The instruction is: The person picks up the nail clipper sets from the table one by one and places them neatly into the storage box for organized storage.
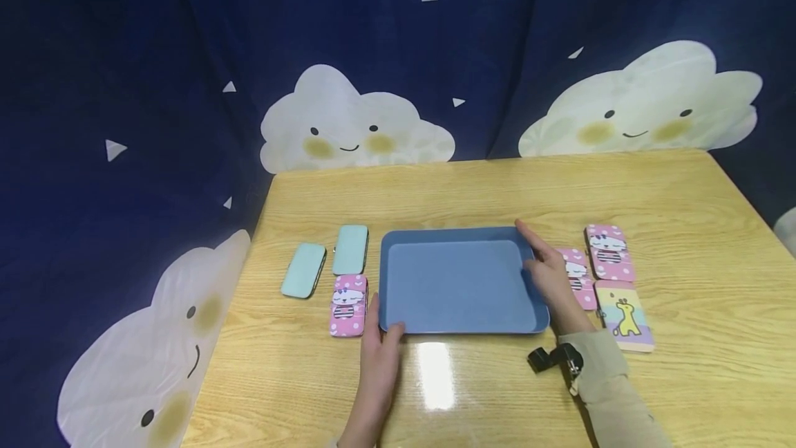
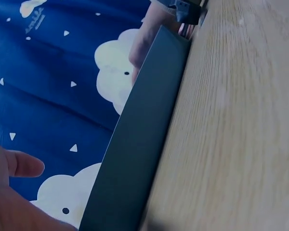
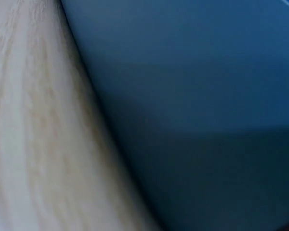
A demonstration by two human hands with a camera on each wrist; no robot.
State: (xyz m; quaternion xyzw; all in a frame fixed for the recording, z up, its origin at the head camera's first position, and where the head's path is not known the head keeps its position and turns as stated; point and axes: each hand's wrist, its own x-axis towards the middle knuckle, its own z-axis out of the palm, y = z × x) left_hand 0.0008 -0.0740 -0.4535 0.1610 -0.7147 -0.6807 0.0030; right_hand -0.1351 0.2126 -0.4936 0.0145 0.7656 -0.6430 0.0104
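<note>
Head view: blue tray [image 1: 460,285], one, flat on the wooden table [image 1: 497,393], between the hands. Left hand [image 1: 379,355], one, at the near left corner, fingers straight, thumb spread. Right hand [image 1: 550,278], one, at the right rim, index finger extended, thumb over the edge; grip cannot be told. Mint cases [image 1: 351,249], two, left. Pink cases [image 1: 349,304], three: one left, two right. Giraffe case [image 1: 624,316], one, right.
</note>
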